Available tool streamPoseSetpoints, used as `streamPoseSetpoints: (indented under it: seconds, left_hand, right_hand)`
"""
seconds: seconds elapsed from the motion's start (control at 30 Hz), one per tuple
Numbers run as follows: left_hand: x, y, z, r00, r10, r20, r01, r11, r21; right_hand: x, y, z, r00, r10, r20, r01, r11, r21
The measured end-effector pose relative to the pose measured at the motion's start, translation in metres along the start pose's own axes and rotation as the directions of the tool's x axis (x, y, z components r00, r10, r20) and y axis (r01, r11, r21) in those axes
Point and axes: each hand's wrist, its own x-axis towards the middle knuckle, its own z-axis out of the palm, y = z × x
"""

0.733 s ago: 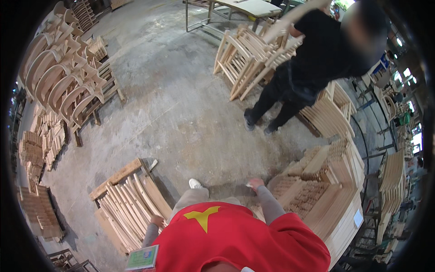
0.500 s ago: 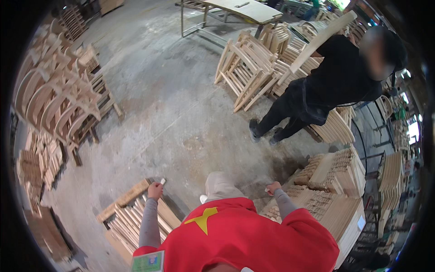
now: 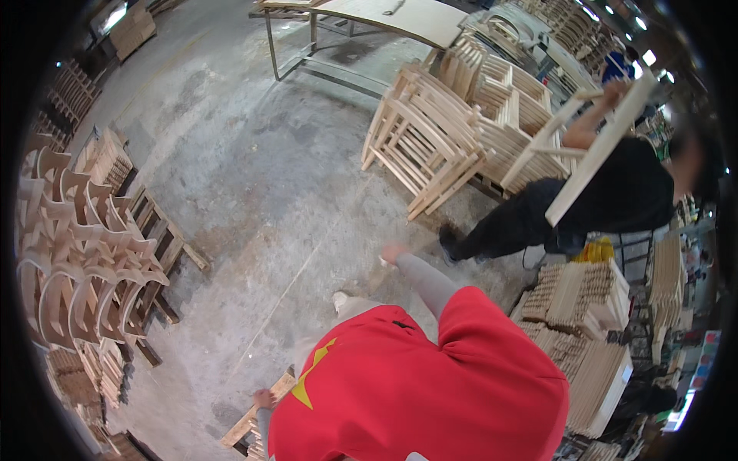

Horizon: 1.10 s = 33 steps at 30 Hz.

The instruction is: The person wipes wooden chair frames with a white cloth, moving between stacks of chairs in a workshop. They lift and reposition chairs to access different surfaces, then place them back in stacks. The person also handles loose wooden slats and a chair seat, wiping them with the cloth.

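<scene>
My right hand (image 3: 393,253) is stretched forward over the concrete floor, its fingers curled closed. A small pale thing (image 3: 383,262) shows at its lower edge, too small to name. My left hand (image 3: 264,398) hangs low on the left, also curled, partly cut off from view by my red shirt (image 3: 430,376). Whatever it holds is hidden. Close by it lies a wooden beam (image 3: 240,430) at the end of a stack of wooden slats (image 3: 255,447).
Curved wooden parts (image 3: 92,261) are stacked on a pallet at left. Ahead stand wooden chair frames (image 3: 430,138) and a table (image 3: 400,19). At right, a person in black (image 3: 615,184) carries a wooden frame (image 3: 596,154) beside piled wooden pieces (image 3: 576,296).
My body has turned and moved forward. My right hand has swung ahead and left, while my left hand has dropped back. The person in black has turned with the wooden frame.
</scene>
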Motion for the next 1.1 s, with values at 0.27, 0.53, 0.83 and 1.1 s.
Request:
streamPoseSetpoints:
  seconds: [0.27, 0.53, 0.83, 1.1]
  left_hand:
    - [0.109, 0.096, -0.056, 0.981, 0.097, 0.170, -0.166, 0.869, 0.467]
    - [0.263, 0.363, -0.156, 0.828, 0.185, 0.529, -0.560, 0.220, 0.799]
    - [0.369, 0.785, -0.114, 0.735, 0.630, 0.251, -0.669, 0.614, 0.420]
    - [0.391, 0.903, 0.136, 0.575, 0.583, 0.574, -0.789, 0.581, 0.201]
  right_hand:
    - [0.164, -0.217, -0.105, 0.979, 0.028, -0.202, 0.061, 0.906, 0.418]
    - [0.221, -0.191, -0.093, 0.835, 0.544, -0.079, -0.454, 0.763, 0.460]
    - [0.161, -0.144, -0.084, 0.598, 0.789, -0.142, -0.753, 0.613, 0.239]
    - [0.231, -0.109, -0.123, 0.539, 0.791, 0.289, -0.839, 0.474, 0.267]
